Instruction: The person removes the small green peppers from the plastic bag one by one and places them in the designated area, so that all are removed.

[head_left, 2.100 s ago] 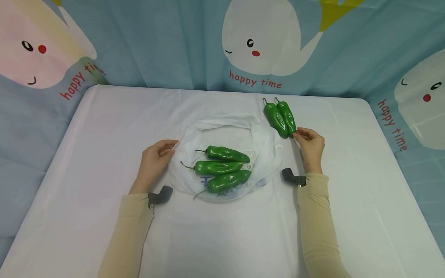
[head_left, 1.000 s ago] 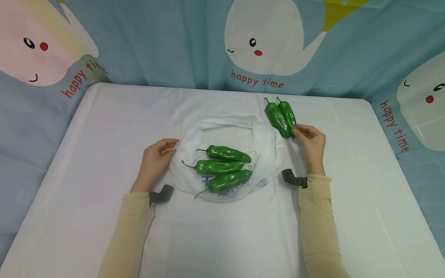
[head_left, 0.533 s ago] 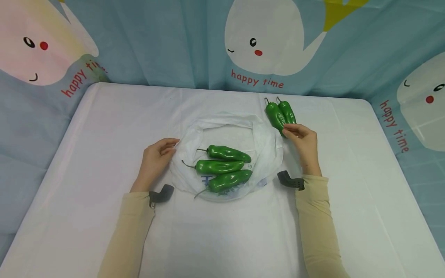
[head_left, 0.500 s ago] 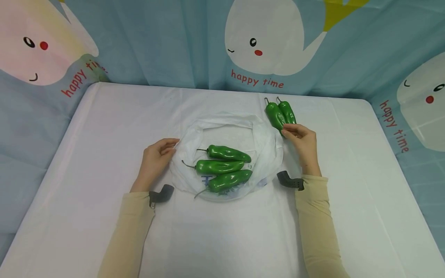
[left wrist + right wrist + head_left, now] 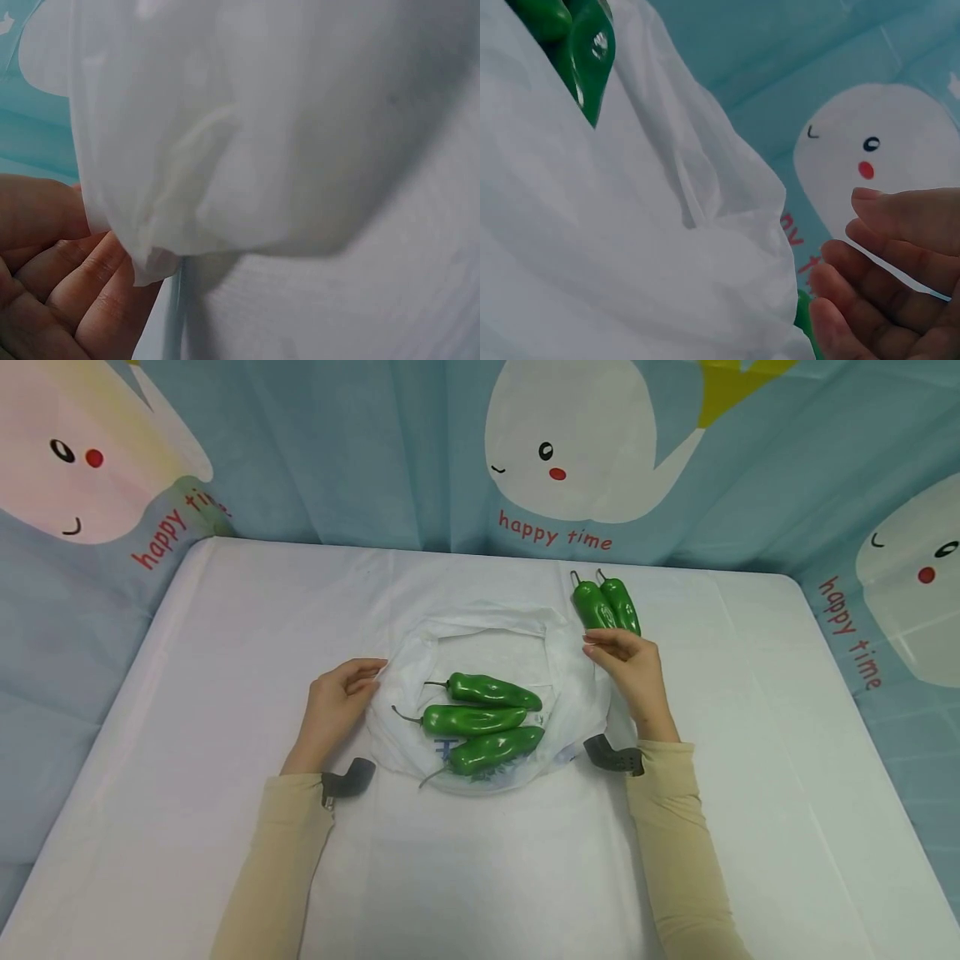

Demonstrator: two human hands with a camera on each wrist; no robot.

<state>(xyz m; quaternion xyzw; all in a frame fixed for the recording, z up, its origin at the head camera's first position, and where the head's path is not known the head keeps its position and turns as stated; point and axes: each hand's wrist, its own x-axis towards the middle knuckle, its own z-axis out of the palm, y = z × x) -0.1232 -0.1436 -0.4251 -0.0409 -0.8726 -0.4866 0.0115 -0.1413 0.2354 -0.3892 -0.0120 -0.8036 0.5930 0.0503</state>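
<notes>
Peppers, three of them, lie stacked side by side in the white bag on the counter, its sides bunched low around them, probably so the mouth gapes. The left hand pinches the rim, I'd guess to steady it. The right hand, fingers loosely bent around nothing, hovers by the opposite rim, partly hiding two more peppers beyond.

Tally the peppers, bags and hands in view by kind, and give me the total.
Green peppers: 5
White plastic bag: 1
Hands (left hand, right hand): 2
Total: 8
</notes>
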